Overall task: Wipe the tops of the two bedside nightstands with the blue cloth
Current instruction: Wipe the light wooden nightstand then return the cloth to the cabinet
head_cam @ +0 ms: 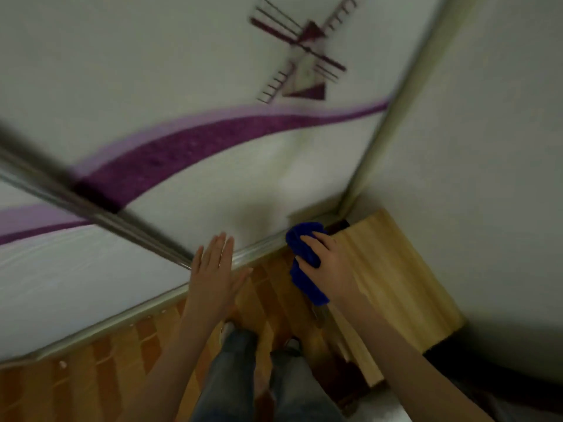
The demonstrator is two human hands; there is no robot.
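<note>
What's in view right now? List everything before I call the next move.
cloth: one, blue, bunched at the nightstand's left edge under the right hand
nightstand: one, light wood, in the corner at right
panel: one, white with a purple wave and a windmill picture, upper left
rail: one, grey metal, blurred, slanting across the left
wall: one, white, right side
floor: orange-brown wood strips, bottom
legs: two, grey-blue jeans, bottom centre
left hand: fingers straight, at the panel's lower edge
right hand: grips the cloth
</note>
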